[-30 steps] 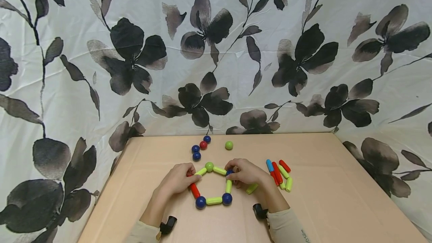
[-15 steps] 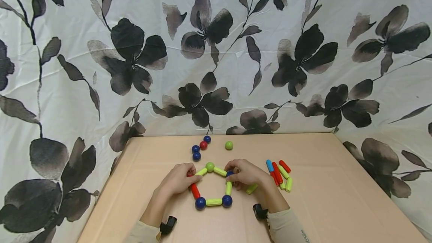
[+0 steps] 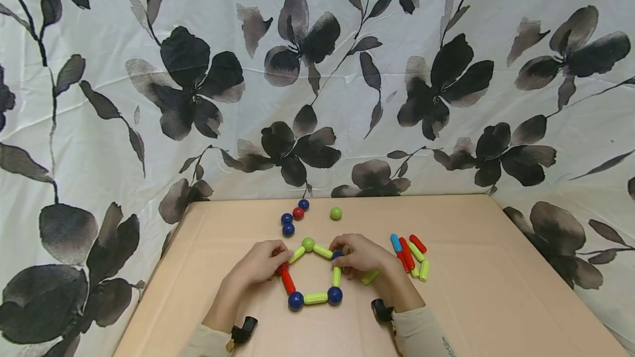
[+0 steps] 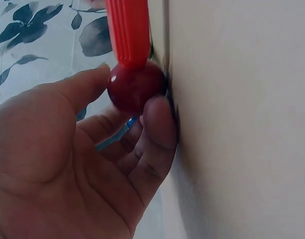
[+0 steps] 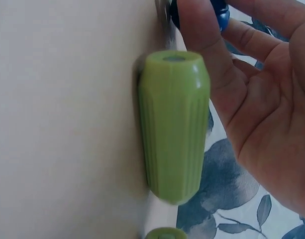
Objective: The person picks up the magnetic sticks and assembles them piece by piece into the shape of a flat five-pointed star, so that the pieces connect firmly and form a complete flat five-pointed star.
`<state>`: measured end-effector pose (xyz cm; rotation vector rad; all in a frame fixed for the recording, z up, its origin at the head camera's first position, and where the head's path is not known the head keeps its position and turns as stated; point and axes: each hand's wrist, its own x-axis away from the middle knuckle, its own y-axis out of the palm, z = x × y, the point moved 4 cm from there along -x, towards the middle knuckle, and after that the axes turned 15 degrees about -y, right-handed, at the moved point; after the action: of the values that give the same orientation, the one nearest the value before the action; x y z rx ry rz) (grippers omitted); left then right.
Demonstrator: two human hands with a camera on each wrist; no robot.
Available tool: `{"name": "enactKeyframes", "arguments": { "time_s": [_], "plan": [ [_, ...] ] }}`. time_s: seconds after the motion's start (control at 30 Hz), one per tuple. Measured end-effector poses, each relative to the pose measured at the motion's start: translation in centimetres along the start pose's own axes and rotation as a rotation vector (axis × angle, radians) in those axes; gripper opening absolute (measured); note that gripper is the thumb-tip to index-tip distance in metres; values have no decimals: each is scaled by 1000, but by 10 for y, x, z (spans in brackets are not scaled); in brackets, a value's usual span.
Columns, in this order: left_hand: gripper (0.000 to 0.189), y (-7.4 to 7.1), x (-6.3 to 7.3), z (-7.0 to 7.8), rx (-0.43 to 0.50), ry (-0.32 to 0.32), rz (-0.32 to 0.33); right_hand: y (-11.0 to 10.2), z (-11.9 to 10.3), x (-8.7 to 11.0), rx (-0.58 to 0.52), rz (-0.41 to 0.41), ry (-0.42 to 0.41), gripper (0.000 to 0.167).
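On the table lies a ring of magnetic balls and rods. A green ball (image 3: 308, 244) tops it, and blue balls (image 3: 334, 295) (image 3: 295, 301) mark its lower corners. My left hand (image 3: 260, 261) pinches a red ball (image 4: 137, 87) between thumb and fingers at the ring's left corner. A red rod (image 4: 130, 30) meets that ball. At the right corner, my right hand (image 3: 364, 255) pinches a blue ball (image 5: 223, 14), partly covered by the fingers. Green rods (image 3: 315, 298) join the other corners. Whether the upper-left rod touches the red ball is hidden.
A loose green rod (image 3: 370, 276) lies beneath the right wrist. Further right is a pile of red, green and blue rods (image 3: 409, 255). Several blue balls (image 3: 288, 230), a red ball (image 3: 298, 213) and a green ball (image 3: 335, 213) sit toward the table's back edge.
The left thumb has shifted slightly, so more of the upper-left green rod and of the red piece shows. The right hand keeps its hold on the blue ball.
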<state>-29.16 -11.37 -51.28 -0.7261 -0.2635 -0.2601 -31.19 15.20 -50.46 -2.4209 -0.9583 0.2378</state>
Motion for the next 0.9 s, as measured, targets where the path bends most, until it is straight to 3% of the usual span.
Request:
{"name": "enactKeyframes", "arguments": {
  "time_s": [0.1, 0.2, 0.9],
  "plan": [
    [23, -1, 0, -2, 41, -4, -41, -1, 1, 0, -13, -6, -3, 32],
    [20, -2, 1, -2, 27, 8, -42, -2, 4, 1, -40, -12, -12, 31],
    [24, 8, 0, 7, -123, 7, 98, 2, 2, -3, -70, -38, -14, 31]
  ]
}}
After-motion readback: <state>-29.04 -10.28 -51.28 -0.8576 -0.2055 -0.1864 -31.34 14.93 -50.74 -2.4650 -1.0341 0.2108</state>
